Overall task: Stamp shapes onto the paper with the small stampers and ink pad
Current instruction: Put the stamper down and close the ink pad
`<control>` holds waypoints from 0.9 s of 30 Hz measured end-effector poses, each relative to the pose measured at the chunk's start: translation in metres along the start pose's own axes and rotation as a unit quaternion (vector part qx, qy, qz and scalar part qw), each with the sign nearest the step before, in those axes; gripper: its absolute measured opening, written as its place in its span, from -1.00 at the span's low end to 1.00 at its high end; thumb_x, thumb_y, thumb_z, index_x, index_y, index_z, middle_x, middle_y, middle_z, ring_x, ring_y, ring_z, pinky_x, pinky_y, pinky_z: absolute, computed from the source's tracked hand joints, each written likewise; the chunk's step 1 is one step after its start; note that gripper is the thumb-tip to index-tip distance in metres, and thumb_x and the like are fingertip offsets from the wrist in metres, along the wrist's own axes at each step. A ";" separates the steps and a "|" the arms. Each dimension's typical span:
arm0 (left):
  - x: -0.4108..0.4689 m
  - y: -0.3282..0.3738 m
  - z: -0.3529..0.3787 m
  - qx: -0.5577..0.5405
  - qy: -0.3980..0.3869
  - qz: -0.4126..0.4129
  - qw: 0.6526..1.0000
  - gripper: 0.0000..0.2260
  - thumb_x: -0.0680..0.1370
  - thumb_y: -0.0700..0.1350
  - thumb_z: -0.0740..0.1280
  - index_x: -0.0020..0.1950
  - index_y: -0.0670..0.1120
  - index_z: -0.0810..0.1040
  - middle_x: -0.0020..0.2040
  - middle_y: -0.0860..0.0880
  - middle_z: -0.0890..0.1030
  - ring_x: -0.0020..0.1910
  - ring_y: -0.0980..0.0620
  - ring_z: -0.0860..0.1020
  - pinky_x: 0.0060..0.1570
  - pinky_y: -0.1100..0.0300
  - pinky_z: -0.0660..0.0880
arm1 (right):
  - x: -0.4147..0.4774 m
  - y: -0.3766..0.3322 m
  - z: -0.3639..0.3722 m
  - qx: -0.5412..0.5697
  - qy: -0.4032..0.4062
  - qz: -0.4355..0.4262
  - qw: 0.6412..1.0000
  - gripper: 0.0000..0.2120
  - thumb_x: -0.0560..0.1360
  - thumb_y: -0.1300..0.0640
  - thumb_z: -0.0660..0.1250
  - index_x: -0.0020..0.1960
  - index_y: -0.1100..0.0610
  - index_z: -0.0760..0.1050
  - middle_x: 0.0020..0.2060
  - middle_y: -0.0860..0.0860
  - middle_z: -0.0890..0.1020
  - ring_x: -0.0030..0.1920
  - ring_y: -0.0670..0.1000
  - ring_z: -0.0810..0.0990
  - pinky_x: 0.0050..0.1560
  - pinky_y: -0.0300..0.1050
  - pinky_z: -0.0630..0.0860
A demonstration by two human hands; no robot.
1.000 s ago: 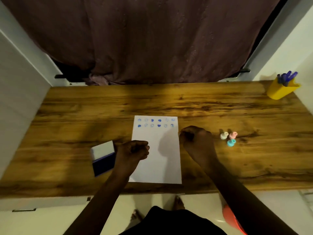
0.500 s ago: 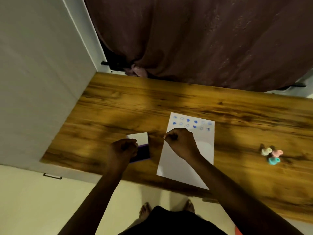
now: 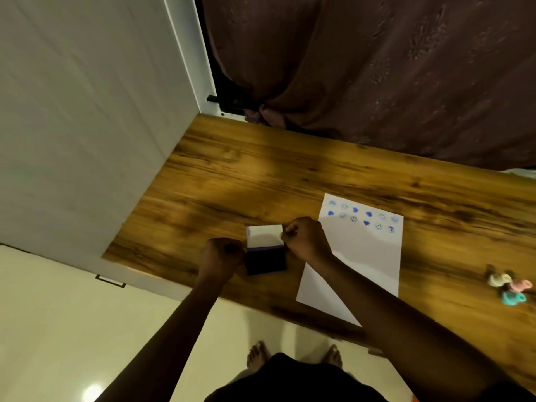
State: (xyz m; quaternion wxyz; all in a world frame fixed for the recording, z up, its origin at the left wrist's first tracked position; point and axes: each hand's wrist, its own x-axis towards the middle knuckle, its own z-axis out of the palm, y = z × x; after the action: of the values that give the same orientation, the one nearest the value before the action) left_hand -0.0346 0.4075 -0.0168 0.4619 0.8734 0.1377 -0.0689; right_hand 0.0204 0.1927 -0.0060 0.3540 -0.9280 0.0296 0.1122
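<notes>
The ink pad (image 3: 265,261) lies open near the table's front edge, its dark pad toward me and its white lid (image 3: 264,236) flipped back. My left hand (image 3: 222,256) is curled against the pad's left side, holding it. My right hand (image 3: 306,239) is closed in a pinch at the lid's right corner; whatever it holds is almost fully hidden by the fingers. To the right lies the white paper (image 3: 365,250) with two rows of blue stamped shapes (image 3: 362,217) along its far end. Three small stampers lie at the far right: white (image 3: 498,280), pink (image 3: 520,285) and teal (image 3: 512,297).
The wooden table (image 3: 232,184) ends at a white wall panel (image 3: 87,126) on the left. A dark curtain (image 3: 377,68) hangs behind it. My right forearm crosses the paper's near corner. My bare feet stand on the pale floor below the table's edge.
The view has swung left. My right hand moved left from the paper's right edge to the ink pad. My left hand shifted onto the pad's left side.
</notes>
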 end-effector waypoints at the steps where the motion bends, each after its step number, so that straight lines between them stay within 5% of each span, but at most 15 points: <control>1: 0.002 0.000 0.001 -0.002 -0.003 0.004 1.000 -0.74 0.46 -0.27 0.52 -0.19 0.12 0.63 -0.31 0.29 0.61 -0.33 0.35 0.64 -0.36 0.54 0.47 | 0.001 -0.001 0.001 -0.005 -0.002 -0.001 1.000 -0.86 0.48 0.08 0.49 -0.05 0.16 0.67 -0.06 0.09 0.72 -0.03 0.07 0.69 -0.01 -0.20 0.54; 4: 0.004 -0.004 0.004 0.004 -0.011 0.029 1.000 -0.80 0.45 -0.23 0.56 -0.06 0.06 0.69 -0.25 0.35 0.58 -0.30 0.58 0.56 -0.33 0.63 0.44 | 0.002 -0.002 0.003 -0.016 -0.009 -0.003 1.000 -0.87 0.46 0.11 0.51 -0.06 0.15 0.65 -0.03 0.09 0.71 0.00 0.09 0.68 0.09 -0.07 0.61; 9: 0.009 -0.012 0.007 0.009 -0.007 0.021 1.000 -0.77 0.46 -0.22 0.56 0.09 -0.07 0.70 -0.10 0.15 0.68 -0.30 0.49 0.57 -0.33 0.57 0.50 | 0.003 0.000 0.006 -0.020 -0.008 0.001 1.000 -0.91 0.44 0.17 0.49 -0.09 0.15 0.63 -0.09 0.07 0.70 -0.03 0.08 0.66 0.04 0.00 0.64; 15: 0.005 -0.009 0.008 -0.011 0.001 0.016 1.000 -0.77 0.48 -0.26 0.52 0.11 -0.08 0.69 0.02 -0.01 0.75 -0.09 0.17 0.67 -0.12 0.32 0.60 | -0.001 0.005 0.009 0.025 0.007 0.004 1.000 -0.92 0.45 0.17 0.49 -0.07 0.12 0.62 -0.09 0.02 0.70 -0.06 0.03 0.66 -0.07 -0.18 0.56; 20: 0.005 -0.009 0.009 0.021 -0.007 0.026 0.999 -0.75 0.51 -0.25 0.48 0.17 -0.08 0.69 0.09 -0.04 0.76 0.01 0.11 0.68 -0.07 0.26 0.57 | -0.007 0.008 0.009 0.050 0.022 -0.012 0.998 -0.90 0.48 0.17 0.49 -0.07 0.09 0.57 -0.08 0.00 0.69 -0.04 0.01 0.67 -0.25 -0.48 0.36; 23: 0.006 -0.009 0.010 0.024 -0.016 0.020 0.999 -0.74 0.52 -0.27 0.46 0.19 -0.10 0.68 0.13 -0.07 0.75 0.09 0.00 0.71 0.05 0.09 0.66 | -0.010 0.010 0.009 0.057 0.010 -0.015 0.998 -0.78 0.49 0.17 0.48 0.09 0.10 0.55 0.03 0.02 0.69 0.07 0.02 0.66 -0.19 -0.49 0.39; 27: 0.006 -0.007 0.010 0.034 -0.011 0.031 0.999 -0.78 0.52 -0.28 0.47 0.14 -0.11 0.71 0.09 -0.09 0.76 0.04 0.02 0.70 0.00 0.13 0.64 | -0.018 0.013 0.007 0.046 0.008 -0.064 0.997 -0.74 0.53 0.15 0.44 0.21 0.08 0.57 0.11 0.03 0.70 0.13 0.04 0.67 0.06 -0.28 0.50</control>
State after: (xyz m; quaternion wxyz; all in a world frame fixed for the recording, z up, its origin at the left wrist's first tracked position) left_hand -0.0312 0.4041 -0.0287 0.4351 0.8918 0.1033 -0.0687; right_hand 0.0002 0.1875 -0.0154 0.4027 -0.9115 -0.0222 0.0803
